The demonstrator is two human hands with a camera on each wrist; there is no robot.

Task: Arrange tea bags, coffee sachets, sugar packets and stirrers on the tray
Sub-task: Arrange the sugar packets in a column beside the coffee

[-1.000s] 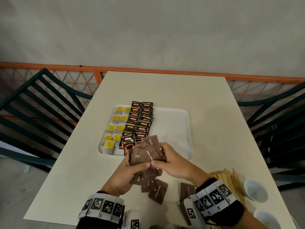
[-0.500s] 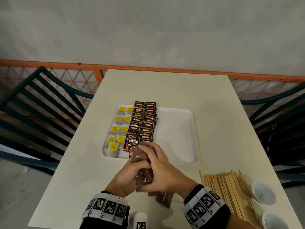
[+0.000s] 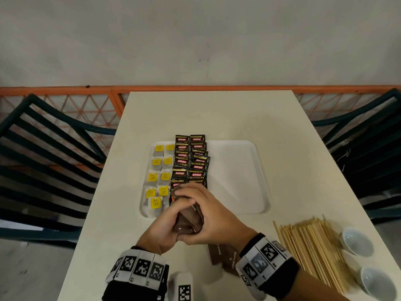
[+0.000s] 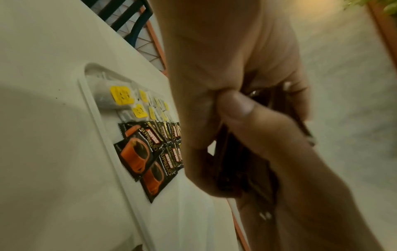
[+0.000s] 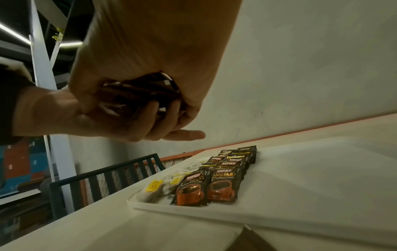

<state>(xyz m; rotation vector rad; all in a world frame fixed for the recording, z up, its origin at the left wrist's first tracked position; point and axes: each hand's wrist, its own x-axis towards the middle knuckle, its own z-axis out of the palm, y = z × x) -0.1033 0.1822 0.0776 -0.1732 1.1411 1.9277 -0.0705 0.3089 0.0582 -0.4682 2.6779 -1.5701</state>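
Note:
A white tray (image 3: 243, 177) lies mid-table. Its left part holds two columns of tea bags (image 3: 159, 177) with yellow tags and two columns of black coffee sachets (image 3: 191, 161). Both hands clasp one stack of brown sugar packets (image 3: 191, 218) just over the tray's near edge. My left hand (image 3: 165, 227) grips the stack from the left and below. My right hand (image 3: 206, 211) wraps over it from the right. In the right wrist view the brown packets (image 5: 139, 95) show between the curled fingers. More brown packets (image 3: 223, 255) lie on the table by my right wrist. Wooden stirrers (image 3: 312, 248) lie at the near right.
Two small white bowls (image 3: 355, 244) (image 3: 377, 283) stand at the table's near right corner. Dark slatted chairs (image 3: 43, 153) flank the table on both sides. An orange railing (image 3: 195, 89) runs behind the far edge. The tray's right half is bare.
The fanned brown packets have been squared into a tight stack between both hands, which closed together near the tray's front edge.

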